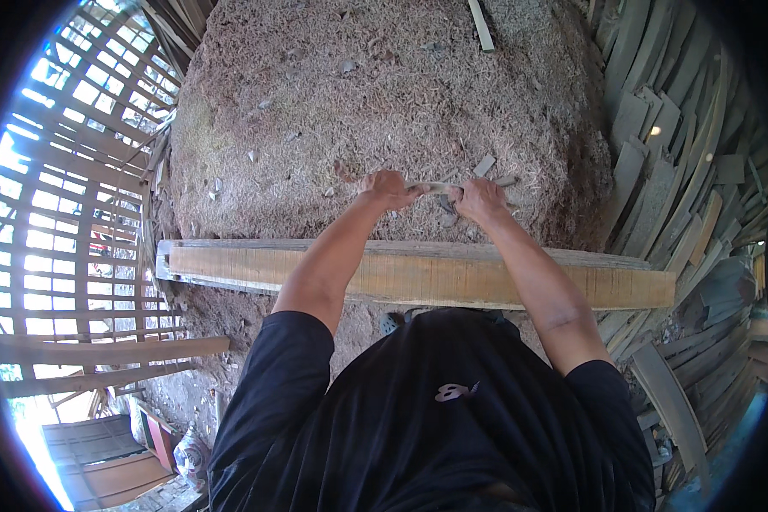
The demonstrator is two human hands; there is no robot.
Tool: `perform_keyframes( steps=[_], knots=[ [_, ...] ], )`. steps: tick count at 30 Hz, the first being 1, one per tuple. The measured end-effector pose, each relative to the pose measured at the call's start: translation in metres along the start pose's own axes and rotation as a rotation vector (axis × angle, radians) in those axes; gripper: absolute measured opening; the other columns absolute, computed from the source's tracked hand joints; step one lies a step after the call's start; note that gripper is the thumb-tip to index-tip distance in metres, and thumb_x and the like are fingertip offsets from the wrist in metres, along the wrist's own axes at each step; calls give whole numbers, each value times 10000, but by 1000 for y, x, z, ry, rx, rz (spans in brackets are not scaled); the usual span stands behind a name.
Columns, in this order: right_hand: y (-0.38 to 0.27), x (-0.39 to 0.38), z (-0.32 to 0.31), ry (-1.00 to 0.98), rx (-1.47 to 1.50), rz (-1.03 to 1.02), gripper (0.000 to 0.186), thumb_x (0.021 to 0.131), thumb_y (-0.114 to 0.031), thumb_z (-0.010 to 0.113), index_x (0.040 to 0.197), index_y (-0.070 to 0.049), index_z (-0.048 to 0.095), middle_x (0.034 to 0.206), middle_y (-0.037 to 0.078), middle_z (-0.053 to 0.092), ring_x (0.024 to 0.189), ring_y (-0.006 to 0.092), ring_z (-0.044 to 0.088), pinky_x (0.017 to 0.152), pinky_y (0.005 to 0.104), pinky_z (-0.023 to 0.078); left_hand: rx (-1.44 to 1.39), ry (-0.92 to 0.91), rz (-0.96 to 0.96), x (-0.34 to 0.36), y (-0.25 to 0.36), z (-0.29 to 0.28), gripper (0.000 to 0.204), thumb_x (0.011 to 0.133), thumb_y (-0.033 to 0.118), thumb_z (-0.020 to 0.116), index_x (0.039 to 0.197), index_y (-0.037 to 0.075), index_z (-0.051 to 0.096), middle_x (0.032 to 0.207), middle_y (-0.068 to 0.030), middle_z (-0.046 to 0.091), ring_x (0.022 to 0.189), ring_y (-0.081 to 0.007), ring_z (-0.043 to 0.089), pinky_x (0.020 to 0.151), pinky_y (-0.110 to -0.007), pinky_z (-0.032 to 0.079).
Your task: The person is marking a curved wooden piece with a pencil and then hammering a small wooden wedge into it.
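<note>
Both my arms reach forward over a long, thick wooden beam [435, 277] that lies crosswise in front of me. Beyond it, my left hand [386, 189] and my right hand [480, 200] are closed on opposite ends of a short, thin pale strip [436, 187], which looks like wood. The strip runs roughly level between them, low over a large heap of shavings [384, 102]. Beside my right hand lie a few small wood scraps [485, 165] on the heap. My fingers hide the strip's ends.
A pale stick [481, 26] lies at the far side of the heap. Many loose boards [648, 171] are stacked along the right. On the left stands a slatted wooden wall [68, 179], with a beam [111, 350] jutting in. A shoe [390, 322] shows below the crosswise beam.
</note>
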State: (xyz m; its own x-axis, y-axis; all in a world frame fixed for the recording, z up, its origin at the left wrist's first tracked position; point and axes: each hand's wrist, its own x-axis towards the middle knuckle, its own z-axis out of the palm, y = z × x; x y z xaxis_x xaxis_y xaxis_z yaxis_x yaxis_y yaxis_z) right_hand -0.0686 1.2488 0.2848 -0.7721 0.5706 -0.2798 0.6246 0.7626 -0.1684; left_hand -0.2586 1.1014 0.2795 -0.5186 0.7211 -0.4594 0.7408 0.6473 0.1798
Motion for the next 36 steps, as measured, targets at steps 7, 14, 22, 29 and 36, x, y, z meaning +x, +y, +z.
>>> perform_keyframes(
  steps=[7,14,22,29,36],
  knots=[
    [0,25,-13,-67,-97,92,347,979,-292,624,1104,16,723,1187,256,705,1205,384,657,1003,475,537,-97,-255,-40,8,56,5,838,925,766,493,1117,-5,758,1216,-206,726,1190,-340,678,1002,-458,524],
    [34,-3,-45,-107,-97,-42,459,896,-46,659,1314,110,553,1214,250,687,1140,354,693,967,445,570,-116,-131,-86,-13,63,-12,736,950,702,530,1113,24,767,1177,-195,740,1135,-340,698,952,-463,540],
    [9,-37,-65,177,135,-52,392,981,20,546,1313,144,380,919,285,686,829,350,736,652,408,618,-102,132,-40,-39,61,-33,850,966,787,407,929,23,778,930,-179,761,822,-320,742,695,-467,578],
    [10,-86,-128,389,969,206,269,1084,-148,517,1252,25,396,800,113,617,573,146,563,453,271,432,-354,514,-449,-14,-45,-15,822,1011,727,368,942,-1,744,856,-185,741,825,-311,742,799,-447,575],
    [42,-110,-155,-308,2273,-168,161,1098,-186,458,1102,-39,524,856,74,570,636,123,531,570,291,477,-1544,-64,-90,46,-15,-33,590,1024,601,508,1226,49,566,753,-20,526,621,-167,533,562,-347,472]
  ],
)
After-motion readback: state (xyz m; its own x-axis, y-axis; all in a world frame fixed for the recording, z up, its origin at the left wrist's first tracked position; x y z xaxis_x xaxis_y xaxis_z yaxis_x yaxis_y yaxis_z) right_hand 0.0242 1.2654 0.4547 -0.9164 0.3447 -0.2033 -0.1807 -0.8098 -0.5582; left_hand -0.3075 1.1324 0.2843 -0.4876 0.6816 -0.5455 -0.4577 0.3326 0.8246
